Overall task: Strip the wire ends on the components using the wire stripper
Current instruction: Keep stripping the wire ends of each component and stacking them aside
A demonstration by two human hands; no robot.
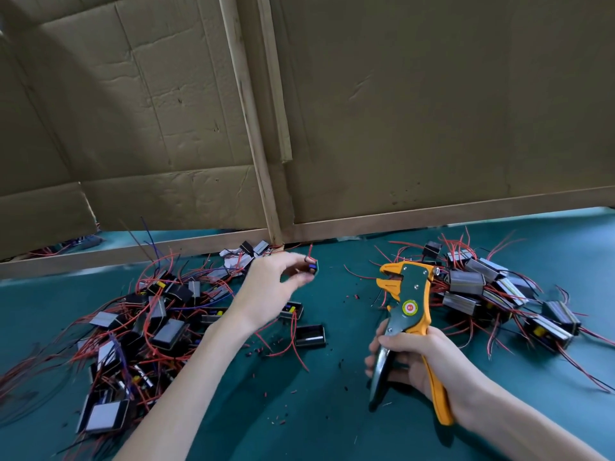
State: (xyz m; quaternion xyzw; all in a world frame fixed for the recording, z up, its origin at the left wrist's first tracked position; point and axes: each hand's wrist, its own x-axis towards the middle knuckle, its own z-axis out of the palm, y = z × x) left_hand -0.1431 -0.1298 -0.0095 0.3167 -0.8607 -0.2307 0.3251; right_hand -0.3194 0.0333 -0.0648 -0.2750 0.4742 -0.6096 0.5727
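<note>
Left hand [266, 287]: pinching a small black boxy component [311, 268] with a red wire, above the teal table [332, 410].
Right hand [422, 357]: gripping the orange-and-grey metal wire stripper [407, 294], jaws apart.
Progress: red insulation scraps [356, 297] are suggesting some stripping done; the tangled left pile [159, 327] is probably waiting.

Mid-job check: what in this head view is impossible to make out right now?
Component pinched by the left hand: motion-blurred, its wire end unreadable.
Left pile: blurred, cut off by the left edge.
Right pile: wire tips too thin to tell stripped or not.
Wire stripper handles: partly covered by the right hand.
Parts behind the cardboard: mostly hidden by it.
</note>
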